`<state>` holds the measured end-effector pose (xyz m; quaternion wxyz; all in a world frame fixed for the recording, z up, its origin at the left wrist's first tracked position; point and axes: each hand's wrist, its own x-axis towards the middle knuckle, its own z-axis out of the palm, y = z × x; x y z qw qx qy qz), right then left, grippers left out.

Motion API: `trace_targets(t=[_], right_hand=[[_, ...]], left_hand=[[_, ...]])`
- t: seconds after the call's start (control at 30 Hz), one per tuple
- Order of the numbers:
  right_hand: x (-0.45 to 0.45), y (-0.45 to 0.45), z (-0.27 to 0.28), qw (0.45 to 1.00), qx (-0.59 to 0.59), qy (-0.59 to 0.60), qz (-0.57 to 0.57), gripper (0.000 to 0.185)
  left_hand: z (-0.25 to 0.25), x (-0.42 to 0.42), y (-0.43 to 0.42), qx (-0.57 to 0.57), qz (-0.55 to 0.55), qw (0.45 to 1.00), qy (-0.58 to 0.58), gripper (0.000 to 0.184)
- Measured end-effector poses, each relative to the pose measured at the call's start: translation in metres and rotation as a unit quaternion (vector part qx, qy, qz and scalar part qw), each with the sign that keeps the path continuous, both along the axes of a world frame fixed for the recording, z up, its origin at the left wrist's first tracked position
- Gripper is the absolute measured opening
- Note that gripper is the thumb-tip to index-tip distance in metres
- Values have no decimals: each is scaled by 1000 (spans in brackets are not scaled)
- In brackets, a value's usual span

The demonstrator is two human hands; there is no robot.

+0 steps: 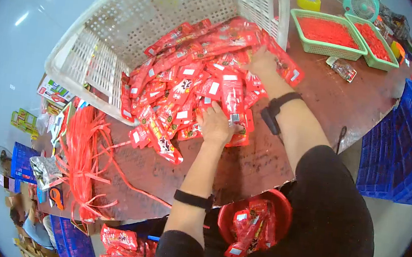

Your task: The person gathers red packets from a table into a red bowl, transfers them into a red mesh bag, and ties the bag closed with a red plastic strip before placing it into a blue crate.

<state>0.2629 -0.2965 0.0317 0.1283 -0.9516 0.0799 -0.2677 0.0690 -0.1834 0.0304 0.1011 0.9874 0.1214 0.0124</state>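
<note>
A heap of red printed packets (186, 85) spills out of a white perforated plastic basket (127, 13), which lies tipped on its side on the table. My left hand (216, 124) rests on the front of the heap, fingers spread over the packets and thumb apart. Farther back, my right hand (263, 63) reaches into the right side of the heap beside the basket's opening. Its fingertips are partly hidden among the packets, so I cannot tell whether it grips one.
Red plastic strips (84, 160) lie at the table's left. Green trays (323, 49) of red pieces, yellow tape (309, 1) and a small fan (361, 5) stand at the back right. A red bucket (285, 215) of packets sits below the front edge; a blue crate (394, 146) is right.
</note>
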Motion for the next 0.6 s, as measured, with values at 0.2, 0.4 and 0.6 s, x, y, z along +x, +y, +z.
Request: trace_targets(t=[0.2,0.4,0.6], right_hand=[[-22,-90,3,935,112,281,184,52],[-160,-135,24,629,643,317,300,41],[-298,-131,-16,496,724,325,354,39]], left_hand=[[16,-34,15,66,-52,988,132,77],[11,-95,24,-210,23,974,-80,44],[1,-175,-5,-796,-6,565,-217,29]])
